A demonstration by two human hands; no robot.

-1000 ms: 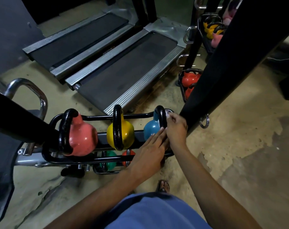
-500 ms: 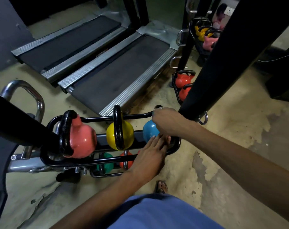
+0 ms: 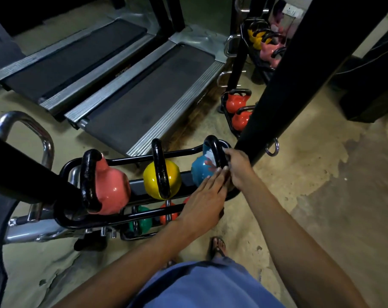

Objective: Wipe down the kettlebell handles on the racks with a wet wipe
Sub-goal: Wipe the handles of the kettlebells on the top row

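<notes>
A black tube rack (image 3: 131, 161) holds three kettlebells on its top tier: pink (image 3: 109, 192), yellow (image 3: 162, 180) and blue (image 3: 199, 171), each with a black handle. My right hand (image 3: 238, 167) curls round the blue kettlebell's handle (image 3: 215, 147), pressing a white wet wipe (image 3: 210, 154) against it. My left hand (image 3: 207, 195) lies with straight fingers against the blue kettlebell's near side, fingertips by the handle's base. Green (image 3: 143, 222) and red (image 3: 167, 213) kettlebells sit on the lower tier.
Two treadmills (image 3: 144, 101) lie beyond the rack. A slanted black post (image 3: 284, 85) crosses right of the blue kettlebell. A second rack with red kettlebells (image 3: 237, 103) stands behind it. A chrome handle (image 3: 24, 121) rises at left. My sandalled foot (image 3: 218, 246) is on the concrete floor.
My right hand slid back from the far top of the blue kettlebell's handle to its near side, uncovering the handle and wipe. My left hand stayed in place.
</notes>
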